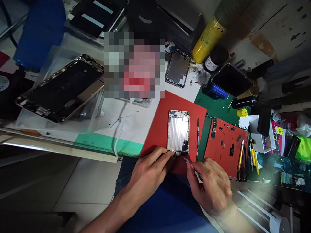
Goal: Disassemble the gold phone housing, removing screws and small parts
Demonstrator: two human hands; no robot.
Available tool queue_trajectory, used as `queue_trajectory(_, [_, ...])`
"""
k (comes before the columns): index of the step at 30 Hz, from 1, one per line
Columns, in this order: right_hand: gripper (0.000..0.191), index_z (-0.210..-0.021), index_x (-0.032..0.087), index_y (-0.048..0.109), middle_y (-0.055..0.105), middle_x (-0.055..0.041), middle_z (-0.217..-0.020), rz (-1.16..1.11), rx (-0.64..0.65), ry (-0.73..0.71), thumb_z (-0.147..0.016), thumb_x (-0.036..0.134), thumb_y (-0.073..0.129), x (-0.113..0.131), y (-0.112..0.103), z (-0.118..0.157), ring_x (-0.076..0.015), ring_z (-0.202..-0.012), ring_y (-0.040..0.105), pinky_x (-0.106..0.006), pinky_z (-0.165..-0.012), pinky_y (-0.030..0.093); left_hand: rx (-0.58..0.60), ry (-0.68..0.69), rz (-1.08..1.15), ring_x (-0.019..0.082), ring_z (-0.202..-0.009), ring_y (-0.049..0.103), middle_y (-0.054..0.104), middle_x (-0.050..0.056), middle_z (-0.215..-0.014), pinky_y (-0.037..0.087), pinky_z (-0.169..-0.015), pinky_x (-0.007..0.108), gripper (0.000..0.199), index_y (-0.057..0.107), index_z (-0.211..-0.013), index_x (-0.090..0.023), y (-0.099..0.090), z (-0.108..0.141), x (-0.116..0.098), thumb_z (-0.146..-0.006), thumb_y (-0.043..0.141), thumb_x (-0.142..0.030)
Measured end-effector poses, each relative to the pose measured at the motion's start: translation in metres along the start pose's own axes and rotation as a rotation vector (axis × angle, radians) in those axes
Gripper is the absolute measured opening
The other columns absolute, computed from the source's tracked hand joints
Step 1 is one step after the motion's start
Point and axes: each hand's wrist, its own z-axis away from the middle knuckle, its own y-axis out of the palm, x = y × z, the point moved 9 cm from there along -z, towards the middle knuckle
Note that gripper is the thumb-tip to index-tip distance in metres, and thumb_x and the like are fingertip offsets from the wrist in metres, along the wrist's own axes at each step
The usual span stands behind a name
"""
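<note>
An opened phone housing (178, 131), silvery inside with a black part at its lower right, lies on the red mat (155, 124). My left hand (152, 170) has its fingers closed on the lower left corner of this housing. Just below and right of it, my right hand (211, 181) pinches a slim metal tool (186, 160) that looks like tweezers; its tip points toward the housing without touching it, and most of its length is hidden by the fingers. A thin screwdriver (198, 136) lies on the mat to the right of the housing.
Small phone parts (232, 149) lie on a second red mat (221, 161), beside scissors (242, 173) and pens. Another phone housing (178, 68), a yellow can (206, 38) and a dark-screened phone (232, 79) stand farther back. A larger opened phone (63, 87) rests leftward, near a white cable (121, 127).
</note>
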Motion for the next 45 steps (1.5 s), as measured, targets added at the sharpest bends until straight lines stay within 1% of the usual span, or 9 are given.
queue_trajectory(6, [0.019,-0.113,0.014,0.063,0.055,0.0023,-0.073,0.006,0.035,0.018,-0.099,0.001,0.068,-0.001,0.002,-0.001,-0.0144,-0.064,0.047,-0.032,-0.058,0.041,-0.005,0.007,0.005,0.016,-0.086,0.078,0.073,0.003,-0.106,0.069,-0.079,0.03,0.037,0.069,-0.129,-0.017,0.001,-0.001,0.0,-0.099,0.055,0.001])
queue_trajectory(10, [0.018,-0.109,0.014,0.064,0.053,0.0037,-0.07,0.012,-0.019,0.031,-0.099,0.0,0.069,0.0,0.0,-0.004,-0.0133,-0.062,0.045,-0.032,-0.057,0.04,0.0,0.003,0.02,0.015,-0.088,0.078,0.074,0.003,-0.107,0.069,-0.082,0.029,0.036,0.068,-0.129,-0.018,-0.001,-0.002,-0.002,-0.101,0.054,0.0])
queue_trajectory(15, [0.018,-0.11,0.015,0.065,0.06,0.0024,-0.071,0.007,-0.002,0.051,-0.099,0.003,0.071,-0.003,-0.007,0.002,-0.0135,-0.06,0.052,-0.032,-0.055,0.044,0.001,-0.022,0.006,0.014,-0.087,0.076,0.072,0.003,-0.108,0.068,-0.083,0.029,0.032,0.07,-0.131,-0.02,-0.003,-0.003,-0.002,-0.106,0.055,-0.007])
queue_trajectory(18, [0.018,-0.11,0.019,0.064,0.069,0.0008,-0.077,-0.033,-0.03,0.185,-0.099,0.007,0.071,-0.019,-0.021,0.016,-0.0133,-0.06,0.063,-0.03,-0.057,0.053,0.024,-0.037,-0.009,0.011,-0.078,0.072,0.068,0.002,-0.105,0.065,-0.073,0.024,0.029,0.071,-0.133,-0.023,-0.003,-0.004,-0.004,-0.11,0.055,-0.017])
queue_trajectory(21, [0.018,-0.102,0.022,0.066,0.072,0.0019,-0.073,-0.015,-0.138,0.324,-0.095,0.009,0.077,-0.037,-0.039,0.038,-0.0136,-0.053,0.066,-0.028,-0.052,0.057,0.085,0.0,-0.078,0.009,-0.073,0.067,0.065,0.001,-0.104,0.059,-0.065,0.022,0.031,0.071,-0.133,-0.024,0.002,-0.004,-0.01,-0.111,0.052,-0.016])
queue_trajectory(26, [0.027,-0.107,0.021,0.071,0.074,0.0019,-0.073,0.056,-0.259,0.335,-0.088,0.008,0.085,-0.046,-0.051,0.069,-0.0157,-0.052,0.068,-0.03,-0.051,0.06,0.124,0.092,-0.21,0.011,-0.078,0.067,0.067,0.003,-0.111,0.054,-0.061,0.022,0.038,0.068,-0.137,-0.025,0.008,0.001,-0.014,-0.108,0.05,-0.008])
queue_trajectory(33, [0.05,-0.125,0.018,0.073,0.078,0.0004,-0.088,0.019,-0.375,0.371,-0.082,0.001,0.089,-0.061,-0.061,0.094,-0.0134,-0.057,0.07,-0.027,-0.05,0.057,0.107,0.12,-0.215,0.009,-0.082,0.07,0.068,0.001,-0.109,0.058,-0.071,0.02,0.033,0.069,-0.134,-0.022,0.009,-0.001,-0.019,-0.108,0.054,-0.008])
queue_trajectory(39, [0.04,-0.116,0.018,0.076,0.079,0.0019,-0.083,0.125,-0.473,0.478,-0.081,0.012,0.095,-0.075,-0.074,0.12,-0.0099,-0.05,0.066,-0.026,-0.046,0.053,0.058,0.135,-0.231,0.008,-0.084,0.071,0.069,0.0,-0.108,0.061,-0.079,0.02,0.034,0.069,-0.133,-0.026,0.005,-0.002,-0.02,-0.107,0.06,-0.007])
queue_trajectory(45, [0.042,-0.115,0.019,0.079,0.081,0.0016,-0.085,0.16,-0.522,0.535,-0.078,0.015,0.098,-0.083,-0.078,0.133,-0.0101,-0.055,0.068,-0.025,-0.052,0.054,0.104,0.155,-0.272,0.01,-0.093,0.074,0.07,0.001,-0.109,0.061,-0.082,0.019,0.041,0.068,-0.137,-0.024,0.008,0.001,-0.021,-0.104,0.06,-0.001])
